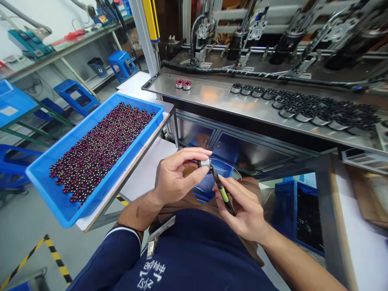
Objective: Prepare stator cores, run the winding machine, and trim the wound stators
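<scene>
Between the thumb and fingers of my left hand is a small round metal part with a silvery side and dark ends. My right hand is closed around a black and yellow-green hand tool, whose tip touches or nearly touches the part's right side. A thin wire curves off to the right from the part. Both hands are over my lap, close together.
A blue tray of many small black-and-red parts stands at the left. On the metal ledge ahead sit two red-topped parts and, farther right, rows of black-topped ones. A blue bin is at the lower right.
</scene>
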